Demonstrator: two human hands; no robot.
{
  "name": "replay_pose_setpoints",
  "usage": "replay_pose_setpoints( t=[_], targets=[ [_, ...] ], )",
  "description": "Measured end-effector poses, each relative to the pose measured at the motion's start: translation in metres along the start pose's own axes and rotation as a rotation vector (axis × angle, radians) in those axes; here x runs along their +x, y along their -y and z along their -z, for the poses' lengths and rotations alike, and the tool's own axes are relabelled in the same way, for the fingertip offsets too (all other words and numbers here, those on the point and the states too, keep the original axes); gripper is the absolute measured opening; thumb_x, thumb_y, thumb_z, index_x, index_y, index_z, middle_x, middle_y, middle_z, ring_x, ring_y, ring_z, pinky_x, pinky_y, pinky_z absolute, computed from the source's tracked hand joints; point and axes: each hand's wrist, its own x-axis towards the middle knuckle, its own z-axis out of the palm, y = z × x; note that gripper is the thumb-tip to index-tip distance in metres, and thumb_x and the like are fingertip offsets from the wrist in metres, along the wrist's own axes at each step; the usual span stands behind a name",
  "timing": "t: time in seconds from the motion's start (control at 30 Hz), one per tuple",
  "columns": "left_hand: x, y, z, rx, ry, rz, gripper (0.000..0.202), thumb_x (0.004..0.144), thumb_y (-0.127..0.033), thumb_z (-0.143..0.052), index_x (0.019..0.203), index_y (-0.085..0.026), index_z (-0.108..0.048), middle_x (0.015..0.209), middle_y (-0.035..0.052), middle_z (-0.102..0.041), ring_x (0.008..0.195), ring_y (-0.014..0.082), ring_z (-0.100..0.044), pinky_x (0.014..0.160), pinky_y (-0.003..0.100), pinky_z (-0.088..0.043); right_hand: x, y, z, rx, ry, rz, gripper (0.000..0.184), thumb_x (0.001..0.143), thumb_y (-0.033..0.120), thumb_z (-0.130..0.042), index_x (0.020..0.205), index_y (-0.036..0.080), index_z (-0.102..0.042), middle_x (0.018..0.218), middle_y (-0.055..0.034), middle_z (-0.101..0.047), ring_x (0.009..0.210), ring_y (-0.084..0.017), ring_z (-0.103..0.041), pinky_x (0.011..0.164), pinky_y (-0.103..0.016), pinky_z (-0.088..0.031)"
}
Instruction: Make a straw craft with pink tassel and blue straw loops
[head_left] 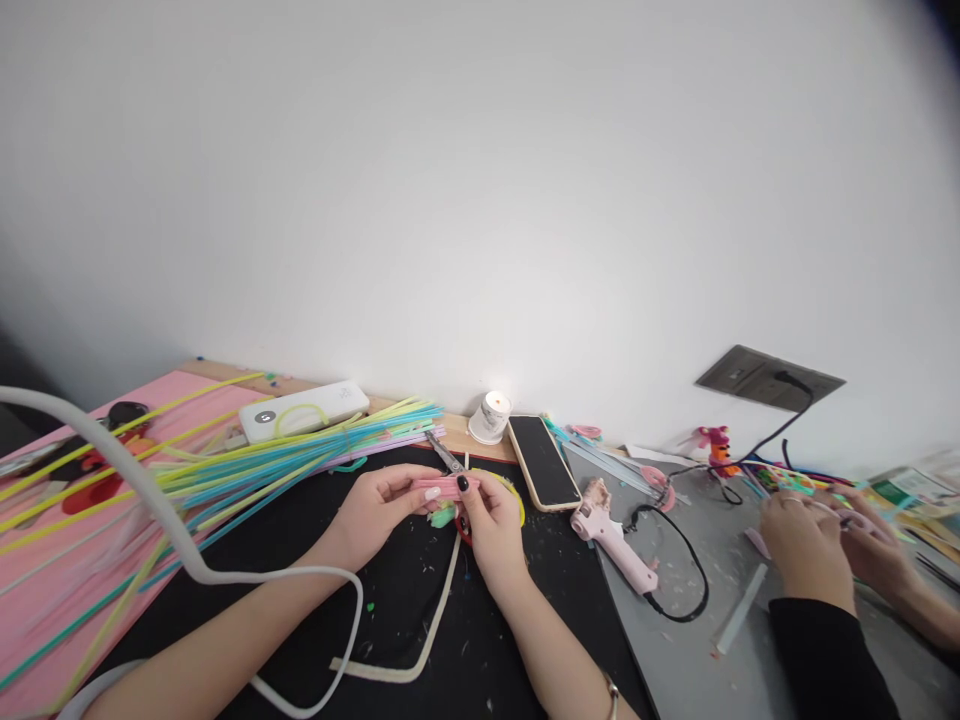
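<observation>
A short pink bundle of what look like pipe cleaners [446,488] is stretched between my two hands, above a black mat. My left hand [382,515] pinches its left end. Closed on the right end is my right hand [493,530], thumb on top. Just behind the bundle are scissors [448,456] with a red handle, partly hidden by my hands; whether my right hand touches them I cannot tell. Some green fuzzy material [441,517] shows beneath the bundle, and a yellow round thing [517,495] is partly covered by my right hand. A bent cream strip [420,665] lies on the mat.
Many coloured pipe cleaners [262,470] spread at left beside a white power bank [304,410]. A white cable [180,540] crosses the foreground. Further right are a paper cup [490,417], a phone [544,462] and a pink glue gun [616,548]. Another person's hands [810,545] work at far right.
</observation>
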Motion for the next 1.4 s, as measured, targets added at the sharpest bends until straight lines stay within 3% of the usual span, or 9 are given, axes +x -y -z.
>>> replay_pose_setpoints(
  t=[0.37, 0.6, 0.7, 0.83, 0.97, 1.07, 1.17, 1.3, 1.4],
  targets=[
    [0.002, 0.001, 0.000, -0.027, -0.055, 0.022, 0.030, 0.063, -0.037, -0.080, 0.083, -0.016, -0.075, 0.085, 0.0066, -0.078, 0.078, 0.0231, -0.071, 0.079, 0.038, -0.058, 0.000, 0.003, 0.002, -0.091, 0.006, 0.051, 0.031, 0.090, 0.037, -0.052, 0.090, 0.019, -0.077, 0.065, -0.0024, -0.065, 0.067, -0.019, -0.061, 0.065, -0.028, -0.049],
    [0.002, 0.000, 0.000, -0.109, -0.078, 0.031, 0.034, 0.063, -0.041, -0.080, 0.087, -0.018, -0.074, 0.094, 0.0057, -0.077, 0.090, 0.0239, -0.070, 0.085, 0.036, -0.057, 0.001, 0.001, 0.002, -0.031, -0.059, 0.062, 0.025, 0.087, 0.032, -0.056, 0.099, 0.020, -0.074, 0.103, -0.0083, -0.073, 0.095, -0.023, -0.065, 0.086, -0.035, -0.049],
    [0.003, 0.001, 0.001, -0.075, -0.086, 0.025, 0.031, 0.063, -0.040, -0.080, 0.083, -0.017, -0.074, 0.093, 0.0059, -0.077, 0.089, 0.0243, -0.070, 0.084, 0.037, -0.057, 0.000, -0.001, 0.001, 0.041, -0.063, 0.017, 0.025, 0.086, 0.034, -0.058, 0.102, 0.019, -0.070, 0.098, -0.0080, -0.072, 0.085, -0.020, -0.065, 0.077, -0.032, -0.051],
    [0.003, 0.002, 0.003, 0.005, -0.079, 0.010, 0.028, 0.069, -0.040, -0.074, 0.086, -0.017, -0.073, 0.093, 0.0070, -0.076, 0.089, 0.0250, -0.070, 0.085, 0.039, -0.056, 0.000, -0.002, 0.001, 0.104, -0.095, -0.021, 0.021, 0.085, 0.039, -0.061, 0.086, 0.018, -0.063, 0.071, -0.0015, -0.064, 0.062, -0.014, -0.057, 0.057, -0.024, -0.046],
    [-0.001, 0.001, 0.003, 0.295, -0.065, -0.178, 0.034, 0.074, -0.034, -0.070, 0.105, -0.021, -0.069, 0.102, 0.0067, -0.072, 0.098, 0.0256, -0.065, 0.092, 0.040, -0.051, -0.003, -0.003, 0.001, -0.005, -0.081, 0.063, 0.013, 0.087, 0.031, -0.059, 0.087, 0.019, -0.064, 0.078, -0.0030, -0.064, 0.071, -0.016, -0.059, 0.066, -0.026, -0.048],
    [-0.003, 0.001, 0.005, 0.572, 0.032, -0.330, 0.043, 0.075, -0.030, -0.070, 0.117, -0.025, -0.063, 0.108, 0.0062, -0.069, 0.104, 0.0263, -0.061, 0.097, 0.041, -0.045, -0.007, -0.002, 0.000, -0.115, 0.023, 0.166, 0.015, 0.086, 0.022, -0.057, 0.099, 0.021, -0.066, 0.086, -0.0041, -0.065, 0.075, -0.017, -0.059, 0.070, -0.028, -0.049],
    [-0.003, 0.000, 0.006, 0.711, 0.106, -0.372, 0.027, 0.085, -0.028, -0.057, 0.110, -0.023, -0.063, 0.106, 0.0069, -0.068, 0.099, 0.0246, -0.060, 0.091, 0.040, -0.045, -0.008, 0.003, 0.002, -0.196, 0.103, 0.270, 0.028, 0.087, 0.018, -0.053, 0.114, 0.021, -0.060, 0.088, -0.0037, -0.063, 0.073, -0.016, -0.058, 0.068, -0.028, -0.049],
    [-0.003, -0.001, 0.005, 0.724, 0.026, -0.326, 0.017, 0.091, -0.033, -0.044, 0.086, -0.020, -0.055, 0.082, 0.0021, -0.063, 0.075, 0.0184, -0.057, 0.073, 0.032, -0.047, 0.000, 0.013, 0.017, -0.460, 0.032, 0.350, 0.032, 0.086, 0.014, -0.047, 0.117, 0.019, -0.053, 0.101, -0.0076, -0.060, 0.089, -0.020, -0.058, 0.079, -0.033, -0.049],
    [-0.002, -0.001, 0.005, 0.692, -0.043, -0.266, 0.017, 0.091, -0.035, -0.044, 0.083, -0.021, -0.050, 0.077, 0.0000, -0.061, 0.071, 0.0175, -0.056, 0.069, 0.030, -0.046, 0.007, 0.016, 0.031, -0.705, 0.074, 0.274, 0.038, 0.077, 0.009, -0.049, 0.114, 0.017, -0.053, 0.107, -0.0103, -0.058, 0.104, -0.025, -0.054, 0.093, -0.040, -0.044]
  ],
)
